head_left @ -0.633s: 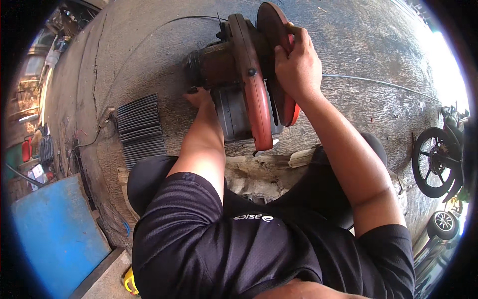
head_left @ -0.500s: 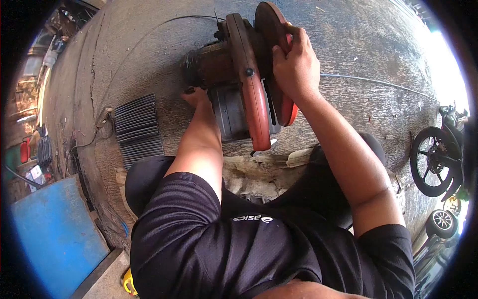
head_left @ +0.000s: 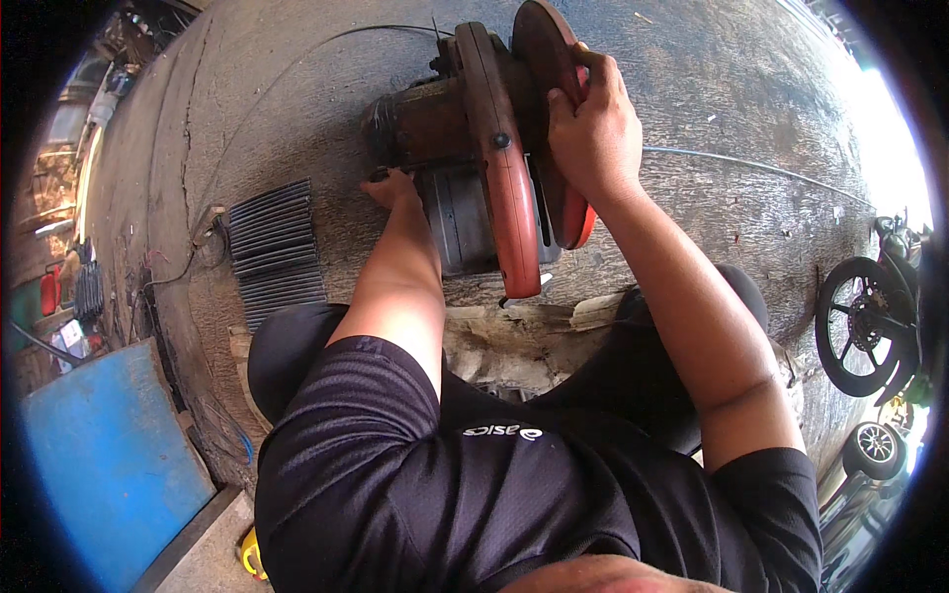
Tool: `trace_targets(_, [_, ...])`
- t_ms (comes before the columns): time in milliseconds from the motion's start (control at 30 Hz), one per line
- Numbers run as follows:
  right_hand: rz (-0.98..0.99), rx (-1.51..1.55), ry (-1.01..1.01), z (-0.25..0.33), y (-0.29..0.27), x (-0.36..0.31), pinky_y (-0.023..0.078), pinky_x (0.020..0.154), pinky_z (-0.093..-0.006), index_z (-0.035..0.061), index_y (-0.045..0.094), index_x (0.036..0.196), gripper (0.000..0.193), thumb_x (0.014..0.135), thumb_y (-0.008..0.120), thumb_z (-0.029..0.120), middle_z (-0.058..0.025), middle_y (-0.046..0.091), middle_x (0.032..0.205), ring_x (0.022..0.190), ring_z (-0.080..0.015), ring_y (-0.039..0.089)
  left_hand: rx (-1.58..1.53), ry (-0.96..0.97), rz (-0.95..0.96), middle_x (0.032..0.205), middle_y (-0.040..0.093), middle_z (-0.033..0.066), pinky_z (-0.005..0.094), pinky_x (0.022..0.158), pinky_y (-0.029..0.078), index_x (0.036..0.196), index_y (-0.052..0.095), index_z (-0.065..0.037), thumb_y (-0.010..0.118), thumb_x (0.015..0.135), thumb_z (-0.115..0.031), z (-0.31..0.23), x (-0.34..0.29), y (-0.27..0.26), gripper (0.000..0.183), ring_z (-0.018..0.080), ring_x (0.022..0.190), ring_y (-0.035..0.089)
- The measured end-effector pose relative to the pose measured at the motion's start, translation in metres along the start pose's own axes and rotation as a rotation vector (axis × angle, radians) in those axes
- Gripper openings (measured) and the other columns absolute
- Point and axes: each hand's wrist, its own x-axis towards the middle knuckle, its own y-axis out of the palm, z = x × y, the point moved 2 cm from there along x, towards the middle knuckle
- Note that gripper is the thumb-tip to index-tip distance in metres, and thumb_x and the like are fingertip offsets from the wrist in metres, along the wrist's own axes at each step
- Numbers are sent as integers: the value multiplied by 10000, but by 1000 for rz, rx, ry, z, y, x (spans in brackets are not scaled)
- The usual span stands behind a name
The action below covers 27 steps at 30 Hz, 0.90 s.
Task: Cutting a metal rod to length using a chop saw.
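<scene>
At the far left we see a blue panel [head_left: 109, 465] leaning low beside the concrete floor [head_left: 741, 128], with a red can [head_left: 49, 292] and some clutter above it near the rim. Moving right, a stack of thin dark metal strips [head_left: 275, 252] lies flat on the floor, just beside our left forearm.

Our left hand [head_left: 393, 188] reaches forward to the left side of the chop saw [head_left: 474, 168]; its fingers rest against the dark motor housing, but we cannot tell whether they grip anything, because the hand is seen from behind and its fingertips are hidden against the machine. The saw stands on the floor directly in front of our knees, its rusty motor to the left, its grey base beneath, and its orange-red blade guard [head_left: 509, 188] running toward us down the middle.

Our right hand [head_left: 591, 133] is clenched over the upper right part of the saw, fingers wrapped around the red guard edge by the disc. A thin black cable [head_left: 761, 168] runs off to the right across the floor. At the far right edge stands a motorcycle [head_left: 875, 316], well apart from the saw.
</scene>
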Motion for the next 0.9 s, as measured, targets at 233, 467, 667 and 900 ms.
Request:
trace_targets(233, [6, 9, 5, -1, 1, 0, 485, 794, -493, 76, 449, 1177, 407, 811, 600, 171, -179, 557, 1084, 943, -416, 595, 58, -3, 27, 1259, 434, 264, 436, 731, 617, 1319, 267, -35, 509, 826, 71, 1, 1, 0, 559, 390, 1036, 582])
trace_targets(467, [4, 17, 2, -4, 1, -4, 485, 785, -492, 68, 450, 1166, 392, 817, 595, 172, -177, 552, 1081, 941, -412, 593, -24, 16, 45, 1243, 434, 256, 425, 745, 611, 1304, 282, -3, 451, 791, 108, 12, 14, 1, 551, 364, 1009, 588])
trace_targets(667, [-5, 45, -33, -6, 1, -12, 492, 774, -475, 70, 448, 1193, 403, 827, 587, 166, -181, 546, 1093, 945, -406, 593, -27, 29, 46, 1214, 454, 218, 417, 717, 615, 1263, 325, -8, 453, 780, 114, 12, 15, 1, 514, 326, 990, 581])
trace_targets(900, [9, 59, -22, -9, 3, -19, 500, 765, -469, 72, 444, 1215, 421, 827, 589, 148, -179, 544, 1109, 944, -401, 596, -67, -6, 25, 1194, 484, 192, 463, 724, 598, 1200, 392, -17, 497, 791, 116, 15, 19, 1, 442, 314, 978, 573])
